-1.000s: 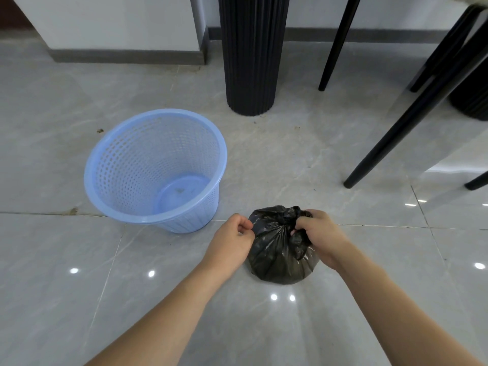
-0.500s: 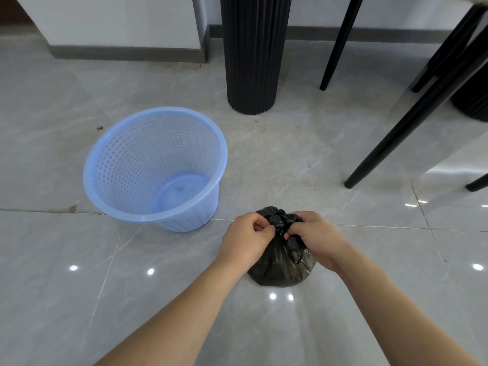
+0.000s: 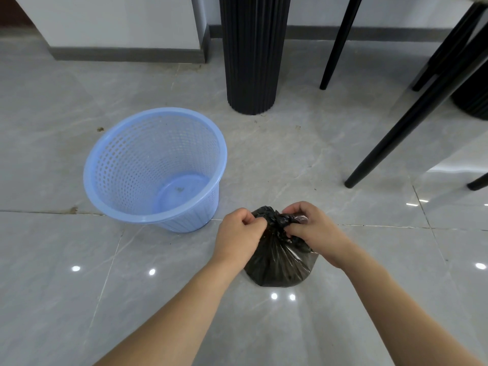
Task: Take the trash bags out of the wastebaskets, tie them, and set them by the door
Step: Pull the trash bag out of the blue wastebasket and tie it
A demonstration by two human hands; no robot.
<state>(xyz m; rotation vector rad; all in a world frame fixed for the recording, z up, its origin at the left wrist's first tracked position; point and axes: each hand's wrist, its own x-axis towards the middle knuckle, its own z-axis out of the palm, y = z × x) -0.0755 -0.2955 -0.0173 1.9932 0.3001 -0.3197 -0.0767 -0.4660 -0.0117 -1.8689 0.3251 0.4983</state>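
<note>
Beside the blue wastebasket [image 3: 155, 167], the black trash bag [image 3: 281, 262] sits on the floor; left hand [image 3: 239, 237] and right hand [image 3: 314, 231] each pinch its gathered neck.

A second ago the left hand [image 3: 239, 233] sits clear to the left of the black trash bag [image 3: 281, 260], pinching only a stretched edge; now it is pressed against the gathered neck at lower centre of the frame, fingers curled into the plastic; the right hand [image 3: 311, 228] is closer too, so the two hands nearly meet over the bunched top; the bag's neck is drawn narrower and more twisted; the bag's body looks taller and tighter than before.
</note>
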